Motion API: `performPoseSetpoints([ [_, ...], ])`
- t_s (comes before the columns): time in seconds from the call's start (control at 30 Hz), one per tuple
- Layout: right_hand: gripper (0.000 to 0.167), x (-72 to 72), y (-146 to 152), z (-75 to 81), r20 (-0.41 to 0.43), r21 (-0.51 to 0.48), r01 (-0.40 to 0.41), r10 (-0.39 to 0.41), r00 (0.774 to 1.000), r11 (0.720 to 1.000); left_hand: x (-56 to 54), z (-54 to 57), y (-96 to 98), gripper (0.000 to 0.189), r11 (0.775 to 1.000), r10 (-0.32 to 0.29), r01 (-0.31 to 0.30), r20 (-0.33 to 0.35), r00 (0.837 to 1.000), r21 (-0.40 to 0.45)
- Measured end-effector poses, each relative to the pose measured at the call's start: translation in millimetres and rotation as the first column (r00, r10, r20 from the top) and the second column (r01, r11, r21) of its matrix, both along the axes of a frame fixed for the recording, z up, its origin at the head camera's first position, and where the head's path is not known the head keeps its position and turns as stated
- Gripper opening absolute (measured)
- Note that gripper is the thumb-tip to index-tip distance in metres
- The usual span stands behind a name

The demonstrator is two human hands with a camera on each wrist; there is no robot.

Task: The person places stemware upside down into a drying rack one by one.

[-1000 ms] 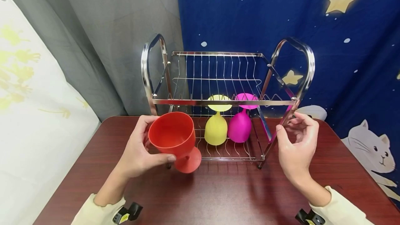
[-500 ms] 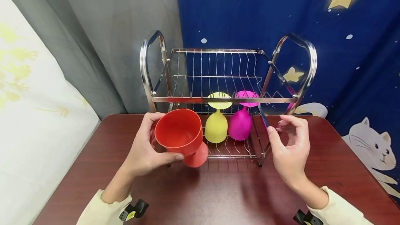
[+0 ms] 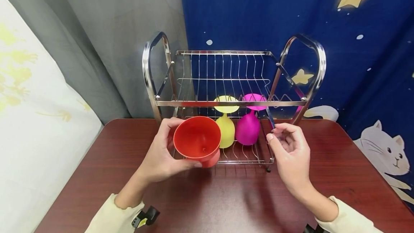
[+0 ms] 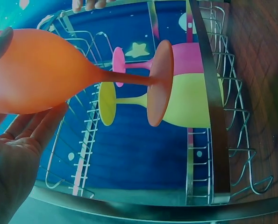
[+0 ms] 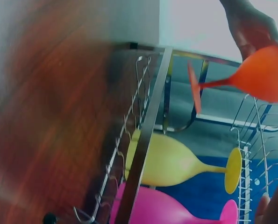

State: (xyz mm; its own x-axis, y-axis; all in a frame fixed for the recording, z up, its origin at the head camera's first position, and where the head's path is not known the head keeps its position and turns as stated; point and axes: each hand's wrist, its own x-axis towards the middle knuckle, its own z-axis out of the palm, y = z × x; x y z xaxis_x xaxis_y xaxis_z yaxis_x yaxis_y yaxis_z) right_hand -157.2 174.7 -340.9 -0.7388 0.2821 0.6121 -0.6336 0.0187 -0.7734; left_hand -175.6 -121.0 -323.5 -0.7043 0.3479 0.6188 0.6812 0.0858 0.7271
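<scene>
My left hand (image 3: 165, 154) grips a red goblet (image 3: 197, 137) by its bowl, thumb on the near side. The goblet is upright with its mouth tipped toward me, in front of the rack's left half; in the left wrist view its stem and round foot (image 4: 160, 84) show. A yellow goblet (image 3: 227, 132) and a magenta goblet (image 3: 248, 128) stand upside down side by side on the lower tier of a chrome dish rack (image 3: 231, 103). My right hand (image 3: 292, 154) holds nothing, its fingers loosely bent, in front of the rack's right side.
The two-tier rack stands on a dark red wooden table (image 3: 233, 197). Its upper tier (image 3: 223, 67) has wire slots, and tall curved handles (image 3: 318, 60) rise at both ends. Grey and blue curtains (image 3: 258, 17) hang behind; white cloth (image 3: 42, 118) is at the left.
My left hand has carried the red goblet to the right, so it now partly covers the yellow one. Its foot has swung behind the bowl. My right hand has moved left.
</scene>
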Motion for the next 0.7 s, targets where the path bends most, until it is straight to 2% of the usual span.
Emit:
performPoseSetpoints([
  [0.17, 0.024, 3.5, -6, 3.1, 0.209, -0.019, -0.002, 0.006, 0.978, 1.000, -1.9, -2.2, 4.2, 0.088, 1.000, 0.008, -0.009, -0.056, 0.998, -0.011],
  [0.23, 0.023, 3.3, -7, 2.5, 0.261, -0.030, -0.009, 0.017, 0.965, 1.000, -2.7, -3.3, 5.4, 0.088, 1.000, 0.013, -0.014, -0.089, 0.996, -0.011],
  [0.47, 0.020, 3.7, -15, -1.8, 0.385, -0.081, -0.080, 0.105, 0.917, 0.994, -5.8, -7.4, 9.9, 0.089, 0.999, -0.030, 0.034, -0.159, 0.987, 0.027],
  [0.57, 0.023, 5.6, -19, -2.3, 0.448, -0.080, -0.131, 0.153, 0.881, 0.988, -5.6, -9.1, 12.1, 0.089, 0.997, -0.051, 0.059, -0.176, 0.983, 0.042],
  [0.7, 0.027, 8.7, -24, -2.5, 0.543, -0.072, -0.211, 0.215, 0.812, 0.975, -5.8, -11.1, 14.9, 0.087, 0.993, -0.092, 0.104, -0.177, 0.980, 0.061],
])
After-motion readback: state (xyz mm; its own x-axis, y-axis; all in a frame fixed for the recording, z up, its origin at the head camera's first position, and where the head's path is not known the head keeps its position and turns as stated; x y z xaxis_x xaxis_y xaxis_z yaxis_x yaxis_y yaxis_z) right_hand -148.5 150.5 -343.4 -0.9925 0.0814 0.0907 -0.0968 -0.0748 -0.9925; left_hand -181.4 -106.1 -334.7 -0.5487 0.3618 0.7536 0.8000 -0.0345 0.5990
